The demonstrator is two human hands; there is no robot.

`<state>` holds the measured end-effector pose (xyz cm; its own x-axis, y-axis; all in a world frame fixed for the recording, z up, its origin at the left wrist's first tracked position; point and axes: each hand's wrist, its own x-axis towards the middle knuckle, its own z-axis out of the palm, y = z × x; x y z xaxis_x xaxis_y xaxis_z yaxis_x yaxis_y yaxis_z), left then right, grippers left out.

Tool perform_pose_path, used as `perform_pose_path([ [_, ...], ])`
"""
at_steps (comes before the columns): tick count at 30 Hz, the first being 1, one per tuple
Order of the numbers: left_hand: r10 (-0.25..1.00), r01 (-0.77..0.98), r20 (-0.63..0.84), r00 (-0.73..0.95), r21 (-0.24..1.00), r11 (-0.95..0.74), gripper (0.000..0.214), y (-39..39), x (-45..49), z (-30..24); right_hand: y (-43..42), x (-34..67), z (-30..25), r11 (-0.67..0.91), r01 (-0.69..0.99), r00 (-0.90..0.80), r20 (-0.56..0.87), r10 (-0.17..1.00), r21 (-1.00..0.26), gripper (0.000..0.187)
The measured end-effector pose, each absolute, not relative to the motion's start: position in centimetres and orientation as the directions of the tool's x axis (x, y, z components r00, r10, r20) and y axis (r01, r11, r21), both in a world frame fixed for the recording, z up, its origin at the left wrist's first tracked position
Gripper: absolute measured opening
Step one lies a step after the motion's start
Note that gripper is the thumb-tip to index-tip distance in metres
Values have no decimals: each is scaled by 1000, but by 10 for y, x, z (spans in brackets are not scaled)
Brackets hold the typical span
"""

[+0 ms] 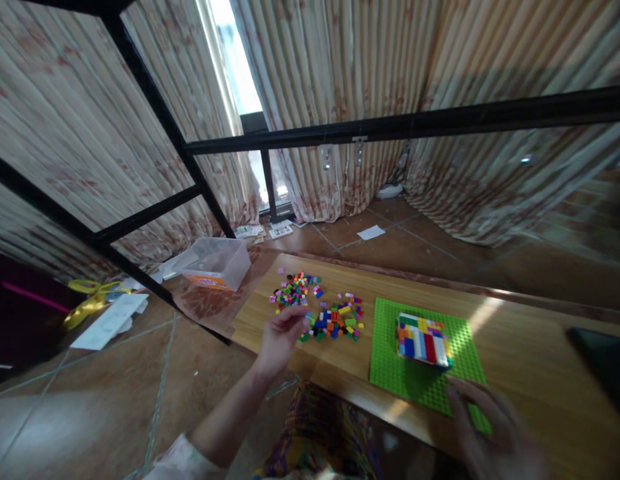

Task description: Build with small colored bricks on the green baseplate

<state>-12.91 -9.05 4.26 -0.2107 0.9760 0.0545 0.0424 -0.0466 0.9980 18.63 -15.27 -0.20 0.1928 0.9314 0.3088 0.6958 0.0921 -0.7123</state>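
My left hand [281, 337] is over the near edge of the loose toy bricks [333, 323], with thumb and forefinger pinched together. A pale bluish bit shows at its fingertips, too small to make out. On the green baseplate [387, 347] stands a block built of many-coloured bricks [424, 340], its top striped in white, blue and red, with a yellow brick at the far side. My right hand [490, 417], blurred, is over the plate's near right corner, just short of the built block. Green plate shows between its thumb and fingers, and no brick is visible in it.
A second heap of small bricks [297, 288] lies farther back on the wooden table [530, 373]. A dark flat object [603, 363] is at the right. A clear plastic box [217, 260] stands beyond the table's left end. A black metal frame [310, 137] crosses before the curtains.
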Motion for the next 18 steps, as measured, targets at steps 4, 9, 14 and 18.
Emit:
perform_pose_path([
  [4,992,-120,12,-128,992,-27,26,-102,-87,57,-149,122,37,189,420,143,270,952,-887,25],
  [9,998,-144,-4,65,989,13,26,-117,-54,74,-139,87,65,221,273,101,257,961,-936,29],
  [14,982,-88,16,186,996,1,19,-126,-44,85,-142,93,63,231,211,105,257,961,-950,19],
  [18,984,-98,2,179,995,15,14,-128,-39,81,-146,95,59,166,79,121,175,977,-983,19],
])
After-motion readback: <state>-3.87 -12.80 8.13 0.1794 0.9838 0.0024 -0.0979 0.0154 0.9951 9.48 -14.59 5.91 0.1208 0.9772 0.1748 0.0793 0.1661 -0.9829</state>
